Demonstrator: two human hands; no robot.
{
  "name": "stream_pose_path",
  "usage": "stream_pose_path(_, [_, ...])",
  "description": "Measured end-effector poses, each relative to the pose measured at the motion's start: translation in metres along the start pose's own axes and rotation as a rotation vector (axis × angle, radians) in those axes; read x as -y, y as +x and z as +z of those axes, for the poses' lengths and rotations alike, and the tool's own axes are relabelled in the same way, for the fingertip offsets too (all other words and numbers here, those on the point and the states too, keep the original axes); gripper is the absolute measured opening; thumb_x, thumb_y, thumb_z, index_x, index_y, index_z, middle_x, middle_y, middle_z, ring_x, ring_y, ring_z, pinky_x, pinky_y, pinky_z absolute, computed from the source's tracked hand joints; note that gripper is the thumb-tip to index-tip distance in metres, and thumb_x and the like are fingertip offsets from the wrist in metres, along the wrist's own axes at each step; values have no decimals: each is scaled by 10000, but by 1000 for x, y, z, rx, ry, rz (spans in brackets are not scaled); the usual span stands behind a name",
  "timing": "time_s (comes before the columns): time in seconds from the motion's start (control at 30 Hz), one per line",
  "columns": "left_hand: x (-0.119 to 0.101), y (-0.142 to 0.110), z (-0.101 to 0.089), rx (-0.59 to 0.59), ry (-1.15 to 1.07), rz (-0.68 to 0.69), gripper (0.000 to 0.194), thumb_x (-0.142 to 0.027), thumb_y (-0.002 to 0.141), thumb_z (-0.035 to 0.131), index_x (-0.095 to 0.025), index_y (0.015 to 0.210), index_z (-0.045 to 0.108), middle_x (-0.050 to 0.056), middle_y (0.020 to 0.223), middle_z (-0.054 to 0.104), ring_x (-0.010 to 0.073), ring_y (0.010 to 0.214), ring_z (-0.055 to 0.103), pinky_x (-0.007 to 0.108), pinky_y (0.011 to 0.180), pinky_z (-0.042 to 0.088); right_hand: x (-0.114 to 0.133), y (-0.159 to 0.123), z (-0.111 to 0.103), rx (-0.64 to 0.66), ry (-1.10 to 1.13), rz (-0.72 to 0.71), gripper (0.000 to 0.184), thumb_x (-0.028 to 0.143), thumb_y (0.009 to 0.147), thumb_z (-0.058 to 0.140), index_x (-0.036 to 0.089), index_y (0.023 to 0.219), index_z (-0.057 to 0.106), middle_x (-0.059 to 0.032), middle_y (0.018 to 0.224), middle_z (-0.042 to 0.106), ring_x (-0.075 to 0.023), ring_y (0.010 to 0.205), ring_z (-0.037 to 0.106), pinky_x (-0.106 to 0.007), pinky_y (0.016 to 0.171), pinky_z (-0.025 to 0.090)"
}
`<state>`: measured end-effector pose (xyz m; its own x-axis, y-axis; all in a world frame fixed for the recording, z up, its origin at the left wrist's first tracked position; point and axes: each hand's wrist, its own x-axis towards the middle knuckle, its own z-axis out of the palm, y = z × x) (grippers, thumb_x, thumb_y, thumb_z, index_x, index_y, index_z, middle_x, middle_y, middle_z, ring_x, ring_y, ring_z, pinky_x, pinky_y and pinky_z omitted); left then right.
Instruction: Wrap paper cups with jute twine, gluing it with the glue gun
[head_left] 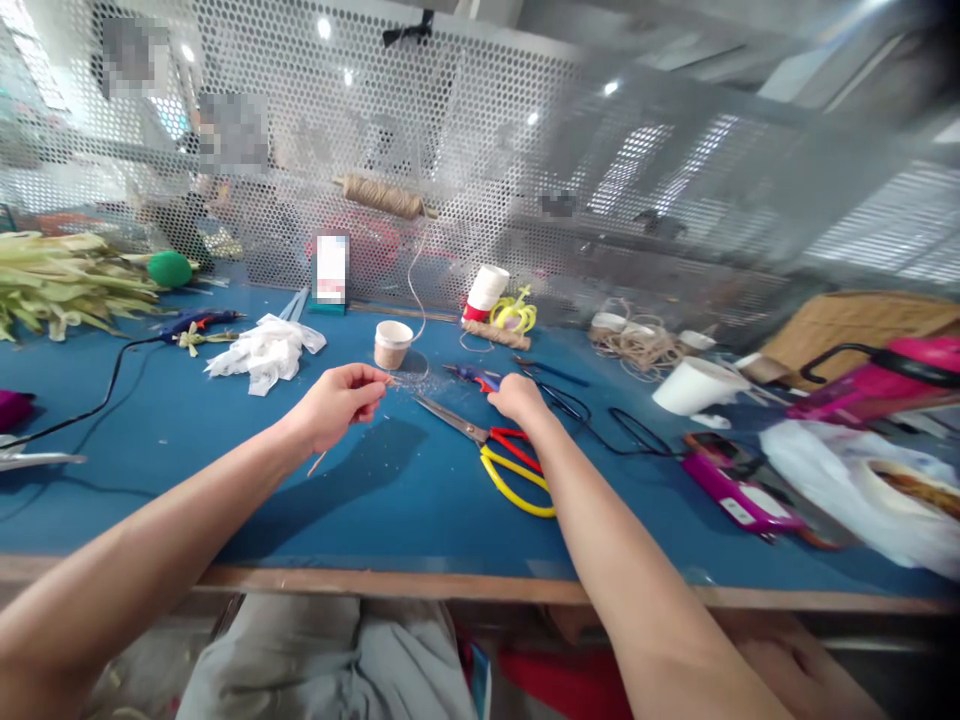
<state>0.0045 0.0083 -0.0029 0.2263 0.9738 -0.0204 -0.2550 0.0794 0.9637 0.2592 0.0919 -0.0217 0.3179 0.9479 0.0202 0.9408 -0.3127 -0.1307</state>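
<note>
My left hand [341,405] is closed in a pinch over the mat. A thin tan strand [318,463], cord or stick, sticks out below the hand, and a small orange tip shows at the fingertips. My right hand [519,398] is wrapped round the handle of a blue hot glue gun [474,375] with an orange trigger, its nozzle pointing left. Right below that hand lie scissors [457,422] with one red and one yellow handle, partly hidden by my forearm. A small paper cup [392,345] wound with twine stands beyond my left hand.
White fabric strips [266,350], a second glue gun [196,323] and dried husks [67,280] lie left. Twine [384,196] hangs on the perforated screen [285,120]. To the right are tangled cord [637,340], a white roll [697,385], a magenta device [739,495] and a plastic bag [832,480].
</note>
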Motion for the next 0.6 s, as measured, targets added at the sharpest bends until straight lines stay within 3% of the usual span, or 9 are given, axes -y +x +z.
stream_pose_path(0.17, [1,1,-1,4,-66,-8,66,-122,671,627,-110,712,577,-29,538,472,30,445,394,165,417,287,-6,-6,-13,-78,156,8,464,201,685,567,13,1105,512,-184,914,650,-231,833,625,-277,666,464])
stream_pose_path(0.23, [1,2,-1,-10,-104,-7,76,-125,665,637,-111,708,576,-30,529,464,29,440,393,163,412,286,-5,-16,-22,-119,336,-35,463,198,693,550,65,1131,476,-117,868,655,-177,742,627,-255,624,468])
stream_pose_path(0.27, [1,2,-1,-15,-125,-9,83,-128,662,643,-111,705,575,-30,528,463,29,438,393,161,409,285,-4,-23,-26,-125,537,-85,414,190,678,560,91,1076,505,-89,824,652,-158,684,618,-250,594,468])
stream_pose_path(0.33, [1,3,-1,-17,-164,-18,93,-131,657,653,-108,697,572,-27,525,464,28,433,393,158,401,284,0,-40,-33,21,965,-212,235,239,665,582,123,869,565,-36,674,617,-129,564,577,-251,532,464])
stream_pose_path(0.4, [1,4,-1,-15,-195,-28,98,-124,652,659,-104,686,569,-26,517,460,28,431,392,154,397,285,7,-60,-36,153,1211,-287,171,286,642,612,137,701,552,10,537,549,-99,471,519,-239,483,444])
stream_pose_path(0.5, [0,5,-1,-13,-241,-46,86,-103,661,646,-94,679,562,-24,511,455,30,432,394,145,390,283,18,-88,-31,217,1318,-396,225,338,656,622,130,727,574,-2,565,580,-92,461,514,-220,433,416])
stream_pose_path(0.6, [0,6,-2,-30,-281,-50,57,-71,684,607,-85,680,552,-22,520,450,29,434,397,135,388,289,29,-110,-23,178,1298,-504,275,358,692,594,127,842,605,-22,620,618,-99,470,527,-226,419,423])
